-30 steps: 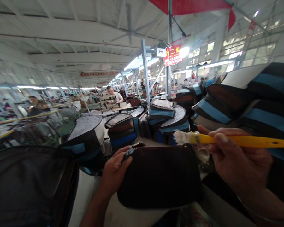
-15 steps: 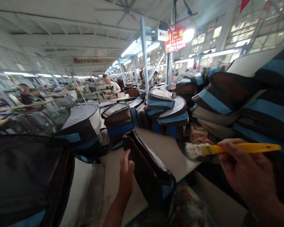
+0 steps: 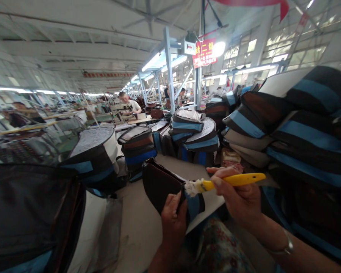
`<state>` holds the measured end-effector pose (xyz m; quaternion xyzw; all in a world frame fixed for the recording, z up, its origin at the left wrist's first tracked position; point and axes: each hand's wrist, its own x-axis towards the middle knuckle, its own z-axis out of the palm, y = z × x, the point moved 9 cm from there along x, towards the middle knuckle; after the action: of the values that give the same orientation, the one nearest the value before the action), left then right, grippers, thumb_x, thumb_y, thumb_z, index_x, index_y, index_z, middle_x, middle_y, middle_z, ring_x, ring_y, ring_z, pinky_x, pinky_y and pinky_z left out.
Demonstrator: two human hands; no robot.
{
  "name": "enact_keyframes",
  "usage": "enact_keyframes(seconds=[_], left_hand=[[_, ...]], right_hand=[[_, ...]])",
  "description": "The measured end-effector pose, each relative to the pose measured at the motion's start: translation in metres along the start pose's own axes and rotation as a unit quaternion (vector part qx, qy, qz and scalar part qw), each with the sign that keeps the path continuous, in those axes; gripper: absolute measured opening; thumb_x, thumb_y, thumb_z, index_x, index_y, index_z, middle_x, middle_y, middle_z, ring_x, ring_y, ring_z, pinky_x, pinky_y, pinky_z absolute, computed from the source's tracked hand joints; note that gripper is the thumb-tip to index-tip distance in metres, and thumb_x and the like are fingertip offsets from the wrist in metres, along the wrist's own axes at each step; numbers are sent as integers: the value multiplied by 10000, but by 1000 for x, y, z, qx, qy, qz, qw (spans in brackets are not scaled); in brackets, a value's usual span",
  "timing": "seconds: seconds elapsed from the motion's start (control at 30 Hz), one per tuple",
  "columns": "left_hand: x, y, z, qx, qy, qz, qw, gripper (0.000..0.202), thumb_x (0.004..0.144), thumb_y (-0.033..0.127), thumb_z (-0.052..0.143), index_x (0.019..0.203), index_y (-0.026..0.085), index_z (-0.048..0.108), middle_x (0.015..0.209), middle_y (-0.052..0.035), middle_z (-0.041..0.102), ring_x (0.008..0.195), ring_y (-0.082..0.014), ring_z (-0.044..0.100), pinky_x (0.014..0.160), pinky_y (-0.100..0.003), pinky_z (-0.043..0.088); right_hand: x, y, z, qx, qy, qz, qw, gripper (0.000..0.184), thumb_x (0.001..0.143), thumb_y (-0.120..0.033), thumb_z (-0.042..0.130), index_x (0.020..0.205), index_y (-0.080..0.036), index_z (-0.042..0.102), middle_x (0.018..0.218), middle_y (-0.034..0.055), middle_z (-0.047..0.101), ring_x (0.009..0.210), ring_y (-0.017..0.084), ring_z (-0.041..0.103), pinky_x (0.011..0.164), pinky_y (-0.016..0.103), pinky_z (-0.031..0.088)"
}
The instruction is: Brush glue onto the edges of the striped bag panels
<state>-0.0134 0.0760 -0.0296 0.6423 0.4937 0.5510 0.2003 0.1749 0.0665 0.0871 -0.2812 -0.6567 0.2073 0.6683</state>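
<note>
A dark bag panel (image 3: 160, 185) with a brown inner side and a blue strip stands tilted on the table (image 3: 136, 223) in front of me. My left hand (image 3: 174, 214) is closed on its near lower edge, fingers and thumb pinching the material. In my right hand (image 3: 240, 195) is a paintbrush (image 3: 235, 179), held by its yellow handle and pointing left. The brush's white, clotted bristles are at the panel's upper right edge, by the blue strip; whether they touch it I cannot tell.
Piled bag parts with blue bands (image 3: 312, 132) rise on the right. Several more stacks (image 3: 138, 146) stand behind the panel. A large dark bag piece (image 3: 25, 212) fills the left front. Farther back, a person (image 3: 129, 103) sits at a work table.
My right hand has brought the brush leftward to the panel's edge. My left hand has moved right and down and closed on the panel, which is now turned and lifted somewhat.
</note>
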Motion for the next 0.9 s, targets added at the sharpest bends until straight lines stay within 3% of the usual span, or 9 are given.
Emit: enact_keyframes(seconds=[0.1,0.2,0.3,0.43,0.53,0.6,0.67,0.77,0.9], left_hand=[[7,8,-12,-1,3,-7,1000,166,905,290,560,884,174,677,839,-24,594,806,-154,588,763,-258,482],[11,10,-21,-1,-14,-30,999,170,901,312,565,862,180,665,810,-8,576,767,-147,579,721,-244,468],[13,11,-26,-11,-40,-42,998,189,907,332,555,899,187,675,811,-3,562,775,-147,577,721,-241,457],[14,9,-27,-33,-50,-63,996,206,895,353,573,876,188,696,785,4,540,762,-148,565,714,-238,455],[17,6,-33,-37,-14,-69,997,210,879,353,594,935,190,714,811,-2,577,796,-159,583,731,-242,471],[20,9,-35,-14,-13,-50,999,206,883,332,594,973,188,711,816,-5,588,789,-156,595,720,-239,481],[21,18,-32,31,-32,0,999,185,902,284,573,992,179,696,813,-9,583,759,-142,599,696,-231,490],[17,45,-28,142,-22,149,978,193,907,171,541,1064,147,651,862,-43,601,779,-143,605,717,-240,507],[-1,74,-5,309,14,337,889,240,858,53,545,1087,90,607,800,-70,608,723,-170,582,662,-279,514]], right_hand=[[7,-9,32,-40,-97,-85,991,108,907,-148,562,859,-220,627,768,-5,631,852,192,655,955,395,490],[17,9,43,-85,-163,-97,978,80,909,-182,561,864,-214,618,768,0,641,797,188,659,942,390,502],[31,26,25,-159,-152,-77,972,107,925,-227,559,834,-212,613,789,18,650,854,209,668,882,367,525],[38,17,3,-167,-81,-75,980,62,930,-231,571,883,-218,609,837,28,666,958,225,660,887,357,518],[28,13,21,-90,-128,-84,984,82,938,-224,549,877,-219,604,786,8,642,857,198,663,937,378,509],[23,23,32,-81,-157,-74,981,113,941,-236,542,848,-217,605,768,1,634,780,183,659,915,373,523],[24,35,30,-113,-146,-60,981,119,943,-243,545,845,-213,606,794,11,645,818,190,667,863,343,536],[36,31,18,-178,-128,-86,972,104,936,-237,560,845,-210,604,814,17,656,872,203,670,870,333,513],[55,5,9,-159,-111,-74,978,123,938,-263,559,831,-213,595,776,8,643,814,191,660,790,297,501]])
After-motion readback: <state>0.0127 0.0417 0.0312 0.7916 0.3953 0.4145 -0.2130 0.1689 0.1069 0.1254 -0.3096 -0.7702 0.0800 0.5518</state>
